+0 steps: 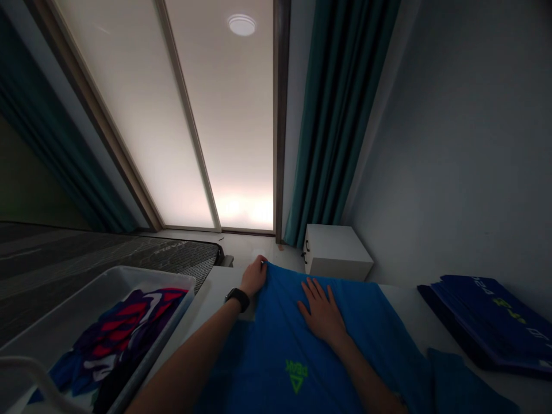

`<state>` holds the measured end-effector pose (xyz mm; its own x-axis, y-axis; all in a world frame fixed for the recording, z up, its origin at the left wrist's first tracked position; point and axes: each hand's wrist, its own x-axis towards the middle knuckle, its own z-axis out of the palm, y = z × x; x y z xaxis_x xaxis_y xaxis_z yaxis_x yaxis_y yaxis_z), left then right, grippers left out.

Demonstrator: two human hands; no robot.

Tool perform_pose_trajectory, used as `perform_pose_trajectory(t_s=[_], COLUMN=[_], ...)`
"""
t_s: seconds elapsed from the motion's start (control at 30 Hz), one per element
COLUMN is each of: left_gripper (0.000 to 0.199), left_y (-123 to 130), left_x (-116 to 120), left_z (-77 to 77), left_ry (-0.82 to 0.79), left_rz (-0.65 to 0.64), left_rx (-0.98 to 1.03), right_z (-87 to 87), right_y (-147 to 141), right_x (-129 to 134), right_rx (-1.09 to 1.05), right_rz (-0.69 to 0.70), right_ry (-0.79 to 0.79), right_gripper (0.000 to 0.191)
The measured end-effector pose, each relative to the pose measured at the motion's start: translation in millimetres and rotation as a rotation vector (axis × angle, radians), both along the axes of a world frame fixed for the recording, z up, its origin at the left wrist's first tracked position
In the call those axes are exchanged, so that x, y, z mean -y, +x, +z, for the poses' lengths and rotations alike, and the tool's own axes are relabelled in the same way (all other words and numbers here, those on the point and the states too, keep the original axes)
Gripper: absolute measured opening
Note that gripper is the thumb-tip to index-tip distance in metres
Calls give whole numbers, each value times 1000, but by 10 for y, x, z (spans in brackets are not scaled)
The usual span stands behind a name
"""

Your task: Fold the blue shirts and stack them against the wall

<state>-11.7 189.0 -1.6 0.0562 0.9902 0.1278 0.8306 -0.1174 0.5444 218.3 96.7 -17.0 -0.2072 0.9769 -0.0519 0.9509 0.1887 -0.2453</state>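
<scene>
A bright blue shirt (276, 345) with a small green print lies spread on a white table (198, 307). With a dark watch on its wrist, my left hand (254, 276) pinches the shirt's far left corner between closed fingers. My right hand (321, 310) rests flat on the fabric near the far edge, its fingers spread. The shirt's near part runs out of view at the bottom, and a sleeve (466, 379) extends to the right.
To the left stands a white plastic bin (125, 273) holding crumpled red, purple and blue clothes (125, 333). Folded dark blue garments (491, 316) are stacked at the right. Beyond the table are a white cabinet (332, 244), a mattress (172, 259) and teal curtains (340, 115).
</scene>
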Motion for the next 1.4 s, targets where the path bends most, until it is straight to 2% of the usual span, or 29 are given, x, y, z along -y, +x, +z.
perform_pose_trajectory(t_s=[0.1,0.23,0.47,0.6,0.7,0.8,0.9,1.03,1.17,1.3,1.4], left_gripper=[39,37,34,38,44,52,59,67,68,66,65], left_y=[-1,-48,-274,-315,-207,3,207,273,77,-265,-531], left_x=[-65,-115,-45,19,158,398,649,810,809,821,856], left_z=[15,4,-110,-106,-49,-16,-61,-177,-250,-273,-246], left_ry=[-38,-68,-71,-25,30,82,108,79,73,101,87], left_rz=[-34,-75,-36,-49,-71,-168,-249,-206,-220,-235,-216], left_rx=[72,97,-23,-69,-114,-240,-350,-408,-433,-466,-501], right_z=[-9,2,55,41,22,9,12,49,111,176,196], right_y=[0,-1,-10,-2,-10,-34,-48,-27,-38,-88,-50], right_x=[-2,3,17,14,14,13,9,1,17,51,61], right_rx=[-10,-14,-18,-13,-7,8,20,5,8,7,17], right_rz=[1,-2,-3,-7,-14,-20,-20,-30,-66,-45,-1], right_ry=[7,14,-17,-19,-13,4,21,-2,-46,-132,-127], right_gripper=[70,68,70,70,69,70,70,69,68,67,66])
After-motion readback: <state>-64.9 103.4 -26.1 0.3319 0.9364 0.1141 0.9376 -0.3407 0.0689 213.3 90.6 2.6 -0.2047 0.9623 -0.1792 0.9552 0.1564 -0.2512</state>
